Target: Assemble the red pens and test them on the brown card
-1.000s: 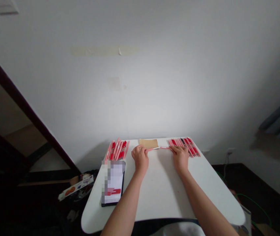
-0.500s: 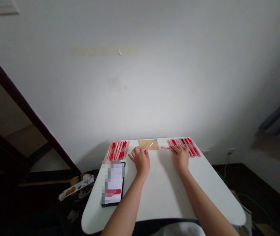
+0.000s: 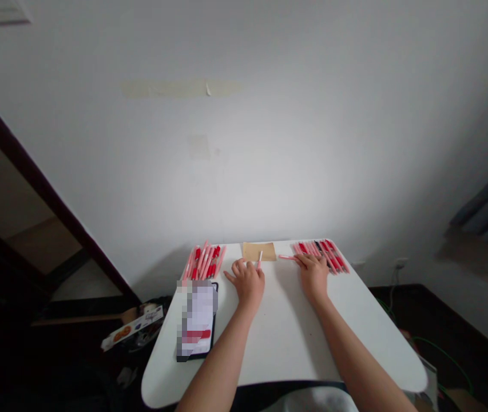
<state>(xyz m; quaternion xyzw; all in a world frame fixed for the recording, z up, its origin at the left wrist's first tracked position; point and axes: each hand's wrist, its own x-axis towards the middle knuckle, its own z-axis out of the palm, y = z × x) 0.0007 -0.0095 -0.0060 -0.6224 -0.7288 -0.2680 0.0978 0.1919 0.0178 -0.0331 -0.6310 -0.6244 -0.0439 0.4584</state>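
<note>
My left hand (image 3: 249, 284) is over the table near its far side, with its outer fingers spread. On its inner side, a pink pen (image 3: 260, 261) with a white tip end sticks up from the fingers, in front of a tan paper sheet (image 3: 267, 252). My right hand (image 3: 314, 276) pinches another pink pen (image 3: 287, 257), which points left toward the sheet. Right behind this hand lies a row of pink and red pens (image 3: 337, 257). A second bunch of pink and red pens (image 3: 203, 263) lies left of my left hand.
A phone (image 3: 198, 326), partly pixelated, lies on the left of the white table (image 3: 284, 343). The table's far edge stands against a white wall (image 3: 244, 189). Cluttered things, including a long printed box (image 3: 134, 328), are on the floor side at left.
The pen in my left hand has swung from slanting right to nearly upright as the hand turned slightly right. My right hand and its pen have shifted slightly left.
</note>
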